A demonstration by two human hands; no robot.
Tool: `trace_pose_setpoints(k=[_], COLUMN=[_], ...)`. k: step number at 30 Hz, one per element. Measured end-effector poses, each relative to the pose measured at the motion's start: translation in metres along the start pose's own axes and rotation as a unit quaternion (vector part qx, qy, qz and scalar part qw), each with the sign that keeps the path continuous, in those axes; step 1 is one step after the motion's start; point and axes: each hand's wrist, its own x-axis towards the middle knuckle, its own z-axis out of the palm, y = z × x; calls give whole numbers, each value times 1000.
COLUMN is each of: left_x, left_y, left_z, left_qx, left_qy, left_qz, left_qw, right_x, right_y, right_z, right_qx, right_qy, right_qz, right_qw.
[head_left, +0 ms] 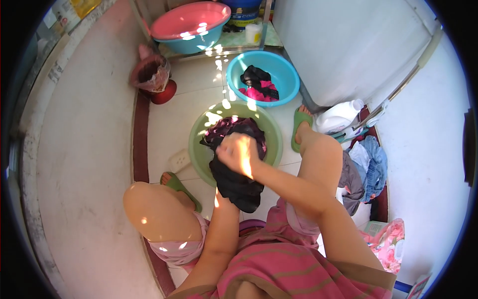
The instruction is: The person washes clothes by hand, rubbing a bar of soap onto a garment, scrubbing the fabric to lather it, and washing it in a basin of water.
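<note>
Head view, black cloth [236, 188]: bunched at the centre of the frame, over the green basin [197, 157], its lower end draped across the left wrist and overhanging the near rim.
Right hand [241, 152]: centre; fingers seemingly curled closed on the upper part of the black cloth, so far as the blur lets me judge.
Left hand: hidden beneath the black cloth, its forearm [224, 222] rising from the lower edge; whether the fingers are apart or together I cannot tell.
Patterned dark cloth [218, 131]: heaped inside the green basin, toward its far side.
Rubbing stroke: probably best made short and firm, the lower hand serving as a steady base, a fresh patch turned up each time.
Hanging end: better gathered inward, so that any drips fall inside the rim rather than on the floor [174, 119].
Blue basin [288, 85]: upper centre, just beyond the green one, with black and pink clothes [259, 82]; sensibly kept apart from the cloth in hand.
</note>
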Motion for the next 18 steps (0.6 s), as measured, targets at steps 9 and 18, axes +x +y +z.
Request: trace_pose_setpoints(k=[9,18], left_x=[3,4], left_y=[-30,27], left_z=[-11,20], left_qx=[-11,136], left_qy=[-32,-67], left_qz=[76,-7], left_qw=[997,988], right_x=[15,12], right_y=[34,48], right_z=[8,-4], right_qx=[-142,-128], right_qy=[81,-14], right_qz=[208,246], right_qw=[964,961])
